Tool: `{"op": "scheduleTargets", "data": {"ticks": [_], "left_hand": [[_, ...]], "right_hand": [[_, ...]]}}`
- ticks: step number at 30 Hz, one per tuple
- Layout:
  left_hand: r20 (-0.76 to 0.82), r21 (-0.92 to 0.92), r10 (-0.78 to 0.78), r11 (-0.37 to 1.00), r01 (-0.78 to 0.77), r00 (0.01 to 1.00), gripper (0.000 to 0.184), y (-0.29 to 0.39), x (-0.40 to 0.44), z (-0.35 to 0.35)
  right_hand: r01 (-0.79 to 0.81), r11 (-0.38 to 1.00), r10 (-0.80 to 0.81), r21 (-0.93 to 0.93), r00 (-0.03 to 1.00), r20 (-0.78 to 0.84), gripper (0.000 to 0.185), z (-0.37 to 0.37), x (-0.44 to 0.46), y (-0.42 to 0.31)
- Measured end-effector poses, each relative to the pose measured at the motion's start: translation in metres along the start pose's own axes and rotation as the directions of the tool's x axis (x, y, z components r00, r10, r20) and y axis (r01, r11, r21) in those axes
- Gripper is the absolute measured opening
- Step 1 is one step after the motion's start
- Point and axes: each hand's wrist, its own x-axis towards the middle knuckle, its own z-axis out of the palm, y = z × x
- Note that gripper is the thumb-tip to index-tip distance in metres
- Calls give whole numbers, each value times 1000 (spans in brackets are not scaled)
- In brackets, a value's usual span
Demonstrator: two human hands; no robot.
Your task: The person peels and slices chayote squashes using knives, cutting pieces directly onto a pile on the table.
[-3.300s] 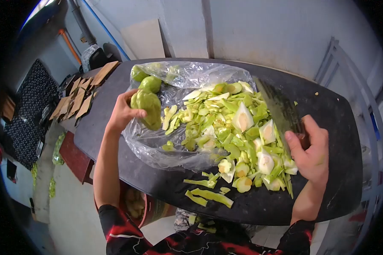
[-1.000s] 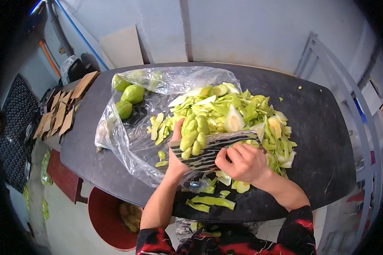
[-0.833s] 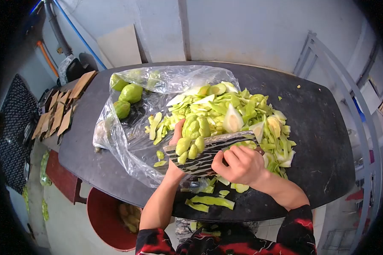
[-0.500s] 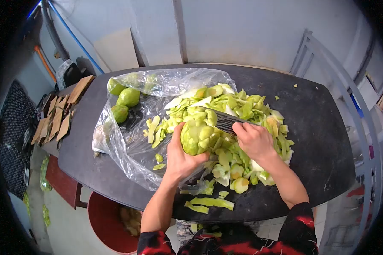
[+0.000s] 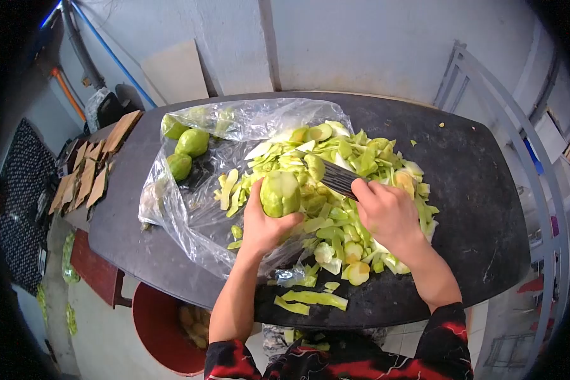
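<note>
My left hand [image 5: 264,223] is wrapped round a knobby green fruit [image 5: 280,194] with a pale cut patch on its top. In my right hand [image 5: 389,212] is a knife [image 5: 340,180] with a dark, striped-looking blade, pointing up and left. The blade is just right of the fruit, and a piece of green peel [image 5: 315,166] is at its far end. Beneath and beyond both hands lies a large heap of green and white peelings [image 5: 361,155]. Several whole green fruits [image 5: 192,142] lie at the left in a clear plastic bag [image 5: 199,237] spread under part of the heap.
The dark table [image 5: 465,209] has curved edges. Below its near left edge stands a red bucket [image 5: 155,329] with pale yellowish pieces inside. Cardboard pieces [image 5: 88,174] lie off to the left, and a grey metal railing [image 5: 519,107] rises at the right.
The fruit in my left hand has been turned and now shows a pale cut face on top. My right hand and the knife have shifted slightly right, away from it.
</note>
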Motion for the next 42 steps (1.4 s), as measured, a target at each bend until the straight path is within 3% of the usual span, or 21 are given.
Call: {"op": "scheduleTargets", "data": {"ticks": [1, 5, 7, 8, 9, 10, 11, 12, 14, 16, 18, 20, 21, 22, 24, 26, 30, 34, 36, 42], "left_hand": [[48, -139, -30, 990, 37, 998, 84, -1, 0, -1], [147, -270, -97, 954, 134, 984, 78, -10, 1, -5], [91, -673, -113, 725, 145, 989, 67, -15, 1, -2], [25, -782, -11, 623, 26, 1000, 62, -12, 3, -2], [-53, -801, -62, 598, -6, 997, 68, 1, 6, -2], [-126, -818, -117, 574, -36, 985, 75, 12, 5, -3], [160, -874, -247, 415, 253, 956, 76, -4, 6, -13], [365, -890, -154, 234, 393, 918, 71, -5, 4, -18], [336, -794, -106, 502, 342, 936, 70, -15, 9, -15], [309, -799, -136, 499, 334, 941, 72, -10, 9, -17], [286, -749, 55, 635, 188, 956, 73, -20, 11, -20], [303, -687, -14, 690, 229, 953, 80, -22, 11, -21], [192, -490, 59, 871, 43, 980, 81, -25, 12, -20], [110, -230, 158, 965, -129, 981, 82, -27, 12, -20], [90, -135, 193, 974, -180, 977, 86, -2, 4, -18], [75, 171, 375, 908, -382, 924, 87, -7, 4, -16], [66, 217, 451, 864, -454, 890, 88, -3, -3, -8], [68, 106, 448, 885, -453, 891, 90, -3, -6, -4], [152, 234, 513, 812, -535, 845, 101, -4, -5, -7], [98, 174, 465, 862, -475, 880, 98, -1, -10, -7]], "right_hand": [[1, 1000, -1, 2, 1000, -3, 14, -1, 0, -1], [28, 990, -22, 136, 998, -51, 14, -10, -1, -3], [47, 981, -31, 189, 996, -85, 13, -14, 1, -3], [-51, 990, 45, 130, 998, 45, 13, -15, 3, -2], [-151, 987, 138, 62, 975, 175, 13, -15, 2, -4], [-159, 985, 144, 66, 973, 182, 13, -16, -4, -8], [-160, 984, 144, 82, 974, 176, 14, -19, -3, -8], [-155, 983, 138, 96, 976, 167, 14, -21, 0, -6], [-136, 982, 121, 131, 986, 119, 13, -18, 0, -8], [-72, 986, 68, 153, 997, 27, 13, -13, 1, -6], [-33, 988, 29, 152, 999, 29, 12, -6, -2, -6], [34, 990, -35, 136, 999, 9, 12, -7, 1, -5], [98, 985, -97, 141, 995, -12, 12, -7, 1, -8], [154, 977, -151, 149, 988, -31, 12, -6, -1, -11], [196, 974, -187, 114, 979, -78, 10, -2, -2, -14], [300, 950, -282, 82, 942, -183, 8, 0, -2, -14], [336, 942, -332, -8, 929, -164, 8, -5, -1, -19], [358, 933, -359, -38, 918, -169, 9, -4, -1, -19], [372, 927, -375, -56, 905, -202, 11, -3, -1, -20], [390, 921, -386, -13, 905, -177, 10, -9, -3, -18]]}}
